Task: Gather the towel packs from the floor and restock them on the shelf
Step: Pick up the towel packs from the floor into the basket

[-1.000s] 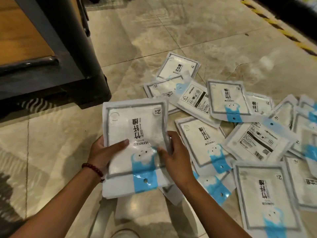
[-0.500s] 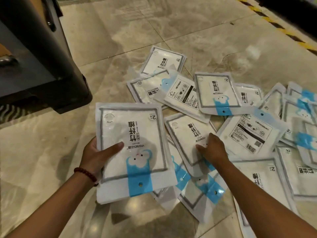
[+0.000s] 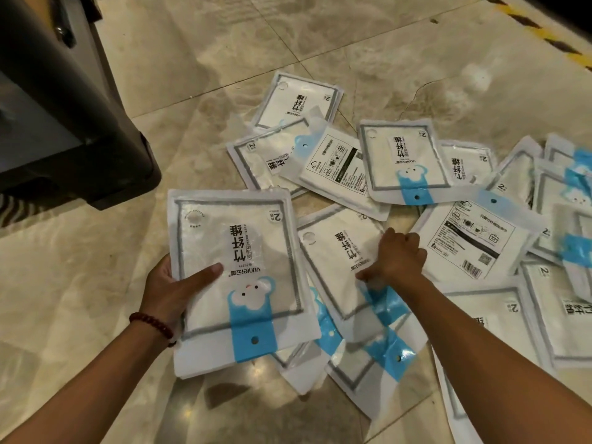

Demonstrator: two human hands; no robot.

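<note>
Several white towel packs with blue tabs lie scattered on the marble floor (image 3: 224, 75). My left hand (image 3: 173, 290) grips a small stack of packs (image 3: 237, 277) by its left edge, thumb across the top pack, holding it above the floor. My right hand (image 3: 397, 257) is down on another pack (image 3: 336, 261) lying just right of the stack, its fingers curled and pinching that pack near its lower right part. More packs (image 3: 400, 158) spread out behind and to the right, some face down with printed backs (image 3: 471, 241).
A dark shelf unit base (image 3: 83, 133) stands at the upper left, its corner close to the held stack. Yellow-black hazard tape (image 3: 544, 33) runs along the floor at the top right. Bare marble floor lies to the left and far side.
My right hand left the held stack, reached right to a pack on the floor and now pinches it. The view has shifted right, the shelf base sliding leftward.
</note>
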